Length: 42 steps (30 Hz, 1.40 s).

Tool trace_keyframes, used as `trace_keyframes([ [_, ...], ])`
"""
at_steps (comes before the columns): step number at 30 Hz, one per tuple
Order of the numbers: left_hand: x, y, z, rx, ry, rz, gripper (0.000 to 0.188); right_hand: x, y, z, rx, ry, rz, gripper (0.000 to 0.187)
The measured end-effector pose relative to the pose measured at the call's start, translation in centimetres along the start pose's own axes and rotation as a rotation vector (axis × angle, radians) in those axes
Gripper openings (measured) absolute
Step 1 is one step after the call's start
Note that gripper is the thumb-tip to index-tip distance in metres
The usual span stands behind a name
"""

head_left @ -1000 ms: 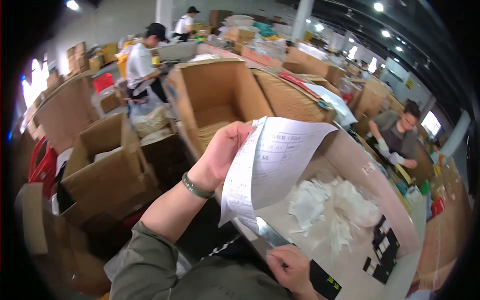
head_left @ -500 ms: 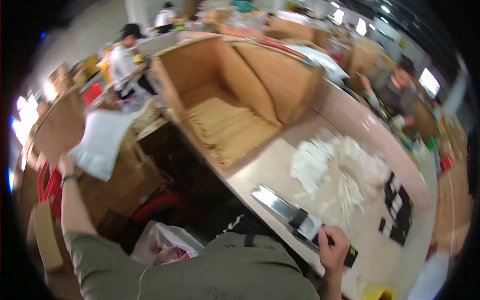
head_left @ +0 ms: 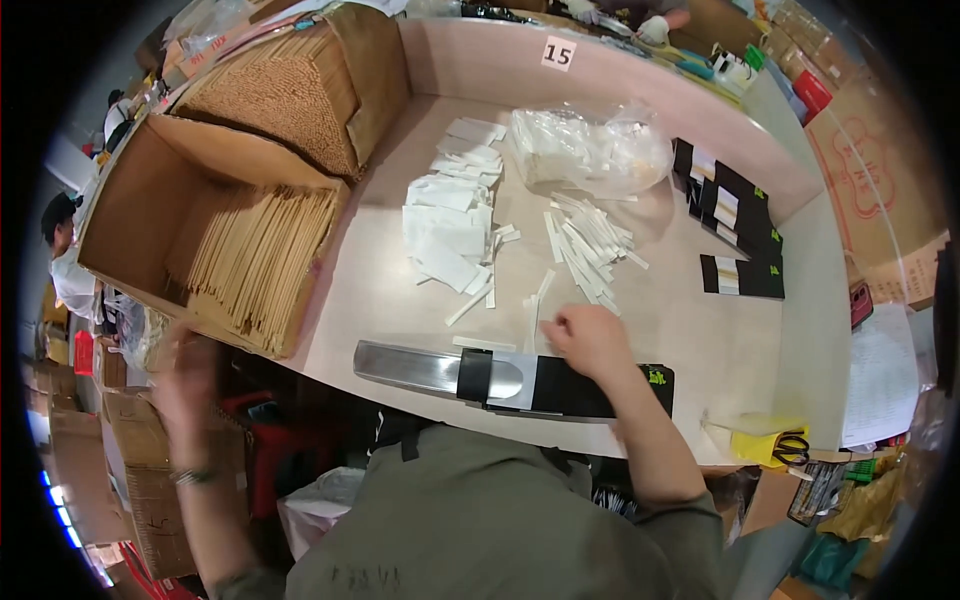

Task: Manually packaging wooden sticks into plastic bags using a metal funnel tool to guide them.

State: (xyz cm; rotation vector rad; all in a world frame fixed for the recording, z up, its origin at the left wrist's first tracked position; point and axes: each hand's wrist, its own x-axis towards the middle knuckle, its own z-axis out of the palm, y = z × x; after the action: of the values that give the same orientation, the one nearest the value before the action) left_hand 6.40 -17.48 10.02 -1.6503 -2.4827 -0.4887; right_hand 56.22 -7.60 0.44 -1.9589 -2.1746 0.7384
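Observation:
On the table in front of me lies a long shiny metal plate with a black strap around and beyond it. My right hand is just above the strap, fingers curled in, their tips beside thin white strips. Whether anything is pinched there is hidden. My left hand is smeared by motion, low beside the front corner of an open cardboard box. That box holds a row of brown card pieces. Folded white papers lie mid-table.
A second box packed with brown stock stands behind the first. Clear plastic bags lie at the back, black straps with white bands at the right. Scissors sit by a yellow holder at the near right corner.
My view has swung right over the table. The white plastic mailer my left hand held is no longer in it. My right hand has shifted off the strap toward the white strips.

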Motion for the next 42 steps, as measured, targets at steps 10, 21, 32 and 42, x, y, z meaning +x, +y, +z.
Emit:
trace_keyframes([
  [10,5.5,5.1,11.7,-0.161,-0.012,0.080,0.023,4.6,1.5,2.7,0.030,0.124,-0.116,0.019],
  [21,8.9,0.3,13.6,0.034,-0.225,0.209,0.011,8.0,-7.8,4.1,-0.111,0.005,-0.343,0.009],
  [32,-2.2,8.5,15.9,-1.187,-0.053,0.000,0.009,11.3,-8.7,8.6,-0.191,0.280,-0.450,0.008],
  [42,-5.2,8.5,16.3,-1.013,-0.264,-0.033,0.019,0.3,-12.4,7.0,-0.038,-0.076,-0.703,0.007],
])
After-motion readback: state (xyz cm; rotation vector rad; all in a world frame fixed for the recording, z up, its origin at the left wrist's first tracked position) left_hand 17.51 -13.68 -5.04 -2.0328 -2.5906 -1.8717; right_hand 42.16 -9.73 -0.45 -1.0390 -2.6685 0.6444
